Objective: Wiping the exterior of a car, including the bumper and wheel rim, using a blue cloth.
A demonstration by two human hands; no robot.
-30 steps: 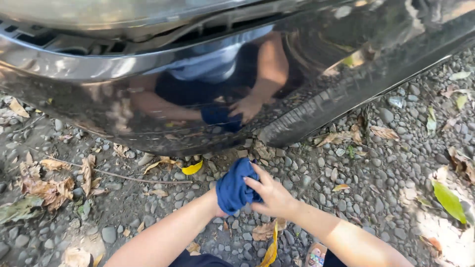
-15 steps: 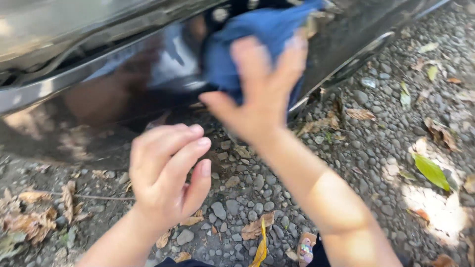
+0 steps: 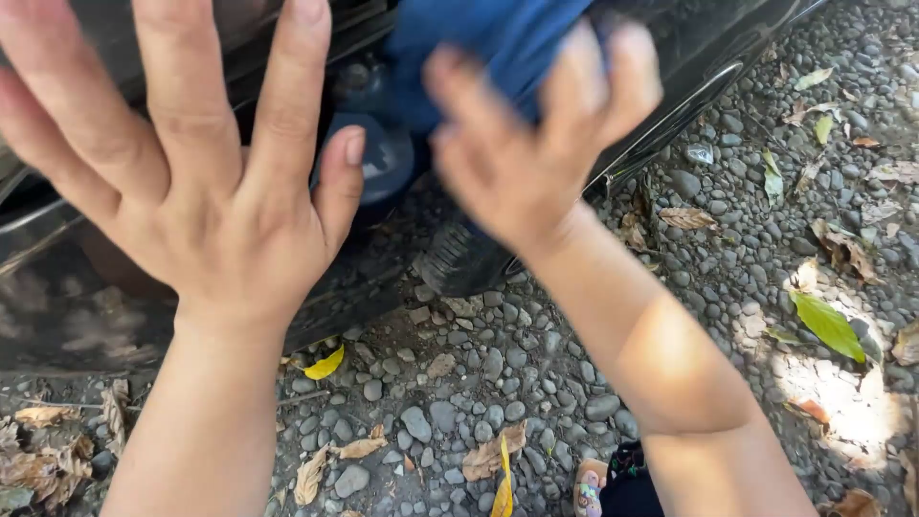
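Note:
My right hand (image 3: 536,144) presses a blue cloth (image 3: 479,48) against the glossy black body of a car (image 3: 689,57), fingers wrapped over the cloth and blurred by motion. My left hand (image 3: 191,172) is spread flat with fingers apart against the car's dark lower panel, holding nothing. A tyre (image 3: 459,263) shows under the body between my two arms.
Grey gravel (image 3: 479,383) covers the ground below the car, strewn with dry brown leaves, a yellow leaf (image 3: 324,364) and a green leaf (image 3: 828,325). A sandalled foot (image 3: 589,483) shows at the bottom edge.
Both hands rose from near the gravel to the car. The right hand carried the cloth up onto the body; the left hand opened and spread flat on the panel.

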